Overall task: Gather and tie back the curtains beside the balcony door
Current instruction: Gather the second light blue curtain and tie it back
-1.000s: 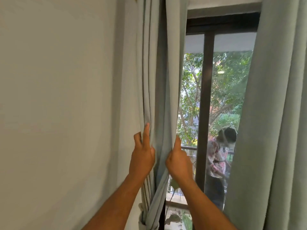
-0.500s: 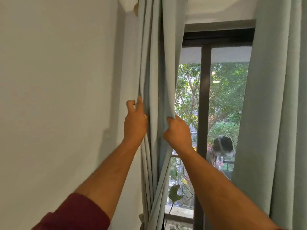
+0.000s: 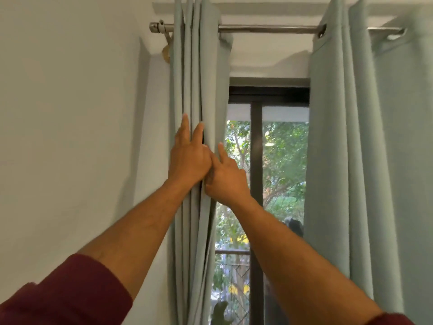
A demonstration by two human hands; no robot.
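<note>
Plain pale wall (image 3: 70, 113) to the left, smooth and matt, meeting a dark-framed glass balcony door (image 3: 256, 160) with blurred green foliage behind it. Round polished metal curtain rod (image 3: 264, 28) runs across the top, capped at its left end and carried on a bracket. Pale grey-green woven left curtain (image 3: 194, 66) hangs from the rod beside the wall, gathered into narrow vertical pleats with a fine, slightly coarse weave. Matching pale grey-green right curtain (image 3: 351, 137) hangs in broader, looser folds at the other side of the door, its eyelets threaded on the rod. Left hand (image 3: 188, 160) lies flat against the gathered pleats, fingers straight and pointing upward, pressing the cloth without curling round it. Right hand (image 3: 226, 177) touches the left hand at the pleats' door-side edge, index finger extended upward along the fold; thumb and remaining fingers are hidden behind the fabric and the other hand, so its grip cannot be determined. Dark red knitted sleeve (image 3: 70, 294) covers the left upper forearm, pushed back from the bare wrist
</note>
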